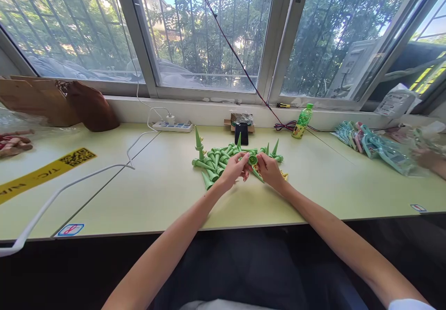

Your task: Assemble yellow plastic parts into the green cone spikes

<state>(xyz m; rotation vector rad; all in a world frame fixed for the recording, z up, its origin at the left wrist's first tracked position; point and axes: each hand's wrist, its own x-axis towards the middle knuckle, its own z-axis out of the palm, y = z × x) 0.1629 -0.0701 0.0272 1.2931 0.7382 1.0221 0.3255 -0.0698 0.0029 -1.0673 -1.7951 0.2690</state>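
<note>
My left hand (235, 170) and my right hand (271, 170) meet over the table, both closed on one green plastic spike (252, 160). Its round, ringed end faces me; the rest of it is hidden by my fingers. Around and behind my hands lies a pile of similar green cone-shaped spikes (216, 156). Several stand on their wide ends with the tips up, such as the tall spike (198, 143) at the left of the pile. Small yellow pieces (285, 176), too small to make out, lie beside my right hand.
Behind the pile are a black phone (241, 133) and a small cardboard box (228, 123). A green-capped bottle (302, 121) stands to the right. Bagged pastel items (379, 145) lie near another person's hand (430, 159). A power strip (173, 127) with a white cable (101, 173) is on the left.
</note>
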